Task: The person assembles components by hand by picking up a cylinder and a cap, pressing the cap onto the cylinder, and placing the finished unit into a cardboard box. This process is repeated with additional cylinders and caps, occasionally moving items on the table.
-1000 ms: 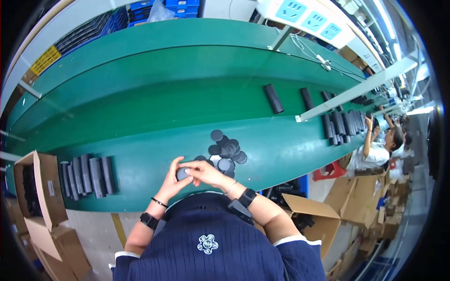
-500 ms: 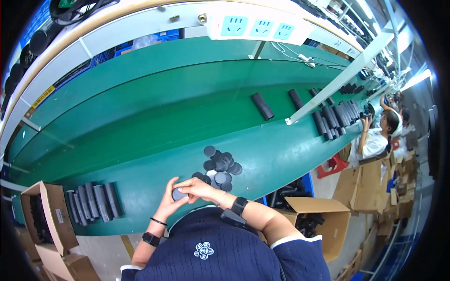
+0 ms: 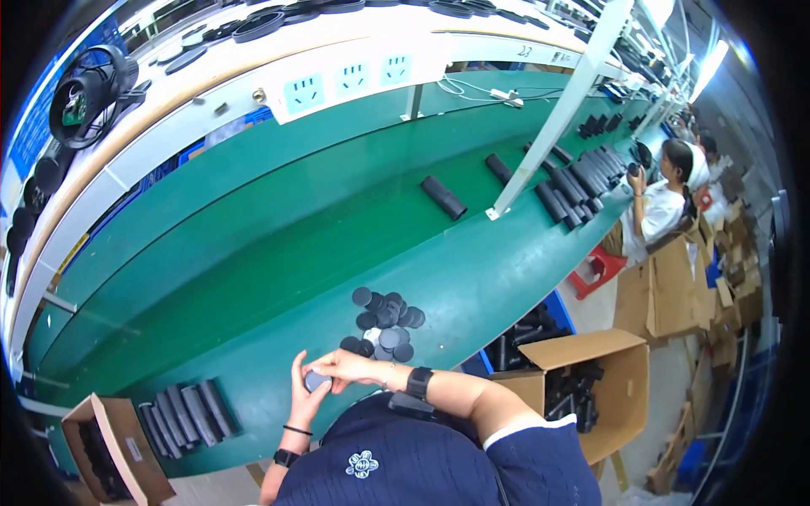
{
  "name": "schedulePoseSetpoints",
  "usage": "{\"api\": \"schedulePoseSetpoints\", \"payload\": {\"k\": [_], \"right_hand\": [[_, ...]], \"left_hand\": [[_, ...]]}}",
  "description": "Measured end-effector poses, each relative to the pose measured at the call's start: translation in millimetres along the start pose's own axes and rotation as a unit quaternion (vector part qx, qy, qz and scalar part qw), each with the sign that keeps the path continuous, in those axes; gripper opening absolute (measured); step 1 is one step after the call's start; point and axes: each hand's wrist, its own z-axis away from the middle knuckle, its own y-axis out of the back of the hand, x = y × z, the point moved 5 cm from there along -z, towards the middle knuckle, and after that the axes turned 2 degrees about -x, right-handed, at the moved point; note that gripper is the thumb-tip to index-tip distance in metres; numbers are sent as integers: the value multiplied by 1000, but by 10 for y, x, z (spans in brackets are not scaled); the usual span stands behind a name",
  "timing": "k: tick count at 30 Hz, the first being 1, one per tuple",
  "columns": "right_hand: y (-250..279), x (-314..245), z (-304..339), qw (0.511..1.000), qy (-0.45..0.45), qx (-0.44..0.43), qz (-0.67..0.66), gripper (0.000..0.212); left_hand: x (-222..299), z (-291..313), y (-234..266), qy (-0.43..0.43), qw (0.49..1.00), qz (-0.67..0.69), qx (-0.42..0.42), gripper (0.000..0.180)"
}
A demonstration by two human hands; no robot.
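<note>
Holding a small dark round cap [image 3: 317, 381] in both hands at the near edge of the green desk [image 3: 253, 253].

Left hand [image 3: 304, 390] cups the cap from below, its grip clamped on it; right hand [image 3: 354, 368] pinches it from above. Just beyond lies a pile of dark discs [image 3: 384, 325]; a row of black tubes [image 3: 186, 415] sits to the left, an open cardboard box [image 3: 582, 371] to the right.
</note>
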Motion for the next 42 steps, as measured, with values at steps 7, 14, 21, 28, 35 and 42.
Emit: {"api": "schedulePoseSetpoints", "payload": {"k": [7,14,21,28,35,42], "right_hand": [[-33,-22,-96,996,65,47,-27,32],[160,-69,-51,989,82,53,-108,54],[595,215,972,968,59,241,30,29],[485,1643,2560,837,6,535,-113,17],[-290,2876,3662,730,-62,624,-271,16],[74,3055,5140,702,10,685,-196,16]], "left_hand": [[13,-134,123,28,998,54,-11,88],[-570,-239,295,18,999,-3,-50,72],[-613,-751,212,97,990,11,-99,73],[-935,-879,545,129,982,-128,50,59],[-650,-969,320,131,898,-411,90,90],[-624,-927,240,57,847,-516,117,110]]}}
